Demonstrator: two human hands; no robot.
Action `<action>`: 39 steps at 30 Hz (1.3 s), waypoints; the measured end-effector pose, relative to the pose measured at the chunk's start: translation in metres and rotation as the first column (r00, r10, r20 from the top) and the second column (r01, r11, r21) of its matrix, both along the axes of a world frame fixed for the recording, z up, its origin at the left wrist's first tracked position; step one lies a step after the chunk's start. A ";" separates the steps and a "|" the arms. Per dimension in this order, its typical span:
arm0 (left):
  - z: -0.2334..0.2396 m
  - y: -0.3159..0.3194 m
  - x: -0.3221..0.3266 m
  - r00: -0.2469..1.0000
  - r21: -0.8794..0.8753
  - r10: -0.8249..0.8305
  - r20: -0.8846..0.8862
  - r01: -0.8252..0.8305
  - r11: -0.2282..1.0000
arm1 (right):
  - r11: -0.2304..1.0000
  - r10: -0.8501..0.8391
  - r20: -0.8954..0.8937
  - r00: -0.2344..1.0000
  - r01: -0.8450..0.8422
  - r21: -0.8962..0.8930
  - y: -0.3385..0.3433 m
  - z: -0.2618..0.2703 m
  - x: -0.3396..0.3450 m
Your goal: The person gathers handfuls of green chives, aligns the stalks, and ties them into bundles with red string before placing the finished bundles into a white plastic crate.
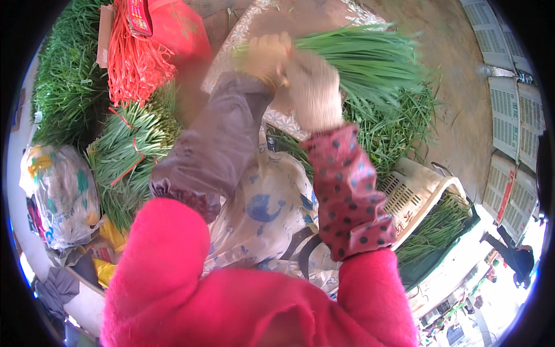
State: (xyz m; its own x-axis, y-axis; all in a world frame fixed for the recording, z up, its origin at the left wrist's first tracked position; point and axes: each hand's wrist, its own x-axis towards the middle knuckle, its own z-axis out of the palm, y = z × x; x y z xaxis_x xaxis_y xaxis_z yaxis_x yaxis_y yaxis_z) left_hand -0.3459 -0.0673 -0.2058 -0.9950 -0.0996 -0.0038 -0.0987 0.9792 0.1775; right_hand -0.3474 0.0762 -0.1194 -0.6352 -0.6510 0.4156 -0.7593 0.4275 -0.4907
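My left hand (266, 58), in a tan work glove, grips the pale stem end of a bunch of long flat green leaves, likely Chinese chives (364, 58). Against it, at a bit of red tie, is my right hand (314, 89), gloved too and blurred; its fingers are bent, and what they hold is hidden. The leaves fan out to the right above a patterned board (225, 47). A hank of red plastic ties (136, 65) hangs at the upper left beside a red bag (182, 26). Below it lie bunches of greens (130, 147) bound with red ties.
Loose green leaves (390, 130) lie right of the board. A white plastic crate (407, 186) holding greens stands at the lower right. More greens (69, 78) are heaped at the far left, above a clear plastic bag (63, 195). Grey crates (505, 112) line the right; a person (516, 258) is beyond.
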 end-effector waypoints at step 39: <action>0.220 -0.154 0.264 0.839 0.837 0.516 -0.176 -0.148 0.526 | 0.652 -0.600 0.788 0.139 0.656 0.380 0.225 0.003 0.190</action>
